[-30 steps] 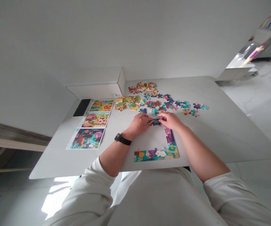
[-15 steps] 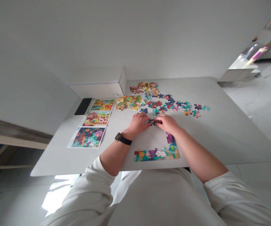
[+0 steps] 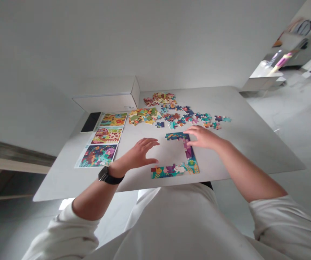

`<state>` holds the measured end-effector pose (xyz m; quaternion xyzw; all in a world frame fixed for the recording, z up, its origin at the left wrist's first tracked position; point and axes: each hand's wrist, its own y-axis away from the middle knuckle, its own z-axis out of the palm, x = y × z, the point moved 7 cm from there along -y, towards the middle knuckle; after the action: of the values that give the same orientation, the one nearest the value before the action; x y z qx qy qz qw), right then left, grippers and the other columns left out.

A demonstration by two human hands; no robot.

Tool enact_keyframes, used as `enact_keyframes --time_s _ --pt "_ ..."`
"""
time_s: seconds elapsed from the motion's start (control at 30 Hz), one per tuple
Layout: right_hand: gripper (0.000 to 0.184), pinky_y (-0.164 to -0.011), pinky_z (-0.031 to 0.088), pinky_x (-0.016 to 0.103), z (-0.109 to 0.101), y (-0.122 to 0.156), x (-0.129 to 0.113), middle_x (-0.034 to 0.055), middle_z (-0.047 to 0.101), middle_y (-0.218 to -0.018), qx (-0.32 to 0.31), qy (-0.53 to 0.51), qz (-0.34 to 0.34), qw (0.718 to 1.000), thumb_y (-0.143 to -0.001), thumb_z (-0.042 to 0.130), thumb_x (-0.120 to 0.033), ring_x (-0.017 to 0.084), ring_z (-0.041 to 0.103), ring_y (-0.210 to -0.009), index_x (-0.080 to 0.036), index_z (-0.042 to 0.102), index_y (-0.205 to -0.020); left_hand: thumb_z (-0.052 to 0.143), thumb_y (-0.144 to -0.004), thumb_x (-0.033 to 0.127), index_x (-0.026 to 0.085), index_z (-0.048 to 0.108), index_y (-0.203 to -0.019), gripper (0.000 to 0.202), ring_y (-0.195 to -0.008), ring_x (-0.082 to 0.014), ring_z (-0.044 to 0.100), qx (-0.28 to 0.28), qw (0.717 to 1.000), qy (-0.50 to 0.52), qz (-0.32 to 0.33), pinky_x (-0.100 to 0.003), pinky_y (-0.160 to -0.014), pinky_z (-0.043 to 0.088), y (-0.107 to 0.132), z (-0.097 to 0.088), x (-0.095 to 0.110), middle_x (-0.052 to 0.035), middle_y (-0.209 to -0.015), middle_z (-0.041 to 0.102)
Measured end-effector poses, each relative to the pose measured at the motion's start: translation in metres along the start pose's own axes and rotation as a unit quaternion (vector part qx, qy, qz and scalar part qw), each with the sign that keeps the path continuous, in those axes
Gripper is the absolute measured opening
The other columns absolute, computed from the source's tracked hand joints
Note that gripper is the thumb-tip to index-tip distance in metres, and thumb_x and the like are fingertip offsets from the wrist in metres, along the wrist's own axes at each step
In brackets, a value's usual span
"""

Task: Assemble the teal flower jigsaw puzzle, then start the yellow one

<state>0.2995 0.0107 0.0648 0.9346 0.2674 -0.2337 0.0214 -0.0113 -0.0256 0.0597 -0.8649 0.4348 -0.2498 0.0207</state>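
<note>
A partly joined jigsaw puzzle (image 3: pixel 169 172) lies on the table, its pieces making a bottom row with a white rabbit, a right side and a short dark top row. My right hand (image 3: pixel 202 137) is at the top right corner, fingers apart, fingertips over or touching the edge pieces. To the left of the frame hovers my left hand (image 3: pixel 139 153), fingers and thumb spread around nothing. A single dark blue puzzle piece (image 3: pixel 160 125) lies above the top row. Behind it are several loose blue and teal pieces (image 3: pixel 189 113).
Yellow-green pieces (image 3: pixel 143 116) and a reddish pile (image 3: pixel 160 98) lie farther back. Three picture sheets (image 3: pixel 98 156) are at the left, beside a black phone (image 3: pixel 91 122). A white box (image 3: pixel 106 94) stands against the wall. The table's front edge runs close to my body.
Both hands have let go of the dark top pieces and moved apart, the left one toward me and leftward. The top row, hidden partly before, now shows joined to the right side.
</note>
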Motion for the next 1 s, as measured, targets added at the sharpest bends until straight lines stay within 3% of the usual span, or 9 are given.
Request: enact_keyframes --time_s 0.17,0.37,0.8,1.0 --pt "0.087 -0.126 0.047 0.054 0.036 0.028 -0.001 0.0132 0.059 -0.166 -0.073 0.062 -0.039 0.995 -0.079 0.097 -0.050 0.039 0.057 -0.150 -0.031 0.065 -0.158 0.084 -0.093 0.055 0.030 0.062 -0.151 0.066 -0.148 -0.0371 0.059 -0.037 0.999 -0.024 -0.013 -0.063 -0.131 0.041 0.042 0.020 0.010 -0.0151 -0.160 0.061" --pt "0.115 -0.131 0.038 0.058 0.054 0.031 0.005 0.0168 0.048 -0.175 -0.105 0.109 -0.027 0.988 -0.071 0.100 -0.061 0.044 0.046 -0.159 -0.028 0.052 -0.170 0.084 -0.092 0.052 0.028 0.063 -0.149 0.065 -0.153 -0.0391 0.053 -0.061 0.996 -0.047 -0.040 -0.066 -0.134 0.035 0.048 0.037 0.009 -0.0168 -0.164 0.057" --pt "0.111 -0.130 0.038 0.059 0.053 0.028 0.006 0.0160 0.049 -0.174 -0.116 0.115 -0.026 0.986 -0.075 0.094 -0.065 0.045 0.048 -0.157 -0.028 0.051 -0.170 0.084 -0.091 0.054 0.028 0.066 -0.147 0.064 -0.156 -0.0389 0.050 -0.061 0.995 -0.047 -0.057 -0.064 -0.135 0.032 0.046 0.037 0.012 -0.0160 -0.166 0.056" --pt "0.108 -0.129 0.040 0.059 0.047 0.033 0.019 0.0143 0.051 -0.174 -0.114 0.126 -0.016 0.985 -0.075 0.094 -0.063 0.044 0.051 -0.156 -0.031 0.052 -0.169 0.082 -0.094 0.055 0.025 0.067 -0.146 0.062 -0.157 -0.0399 0.048 -0.062 0.995 -0.069 -0.048 -0.067 -0.135 0.030 0.031 0.042 0.012 -0.0180 -0.166 0.055"
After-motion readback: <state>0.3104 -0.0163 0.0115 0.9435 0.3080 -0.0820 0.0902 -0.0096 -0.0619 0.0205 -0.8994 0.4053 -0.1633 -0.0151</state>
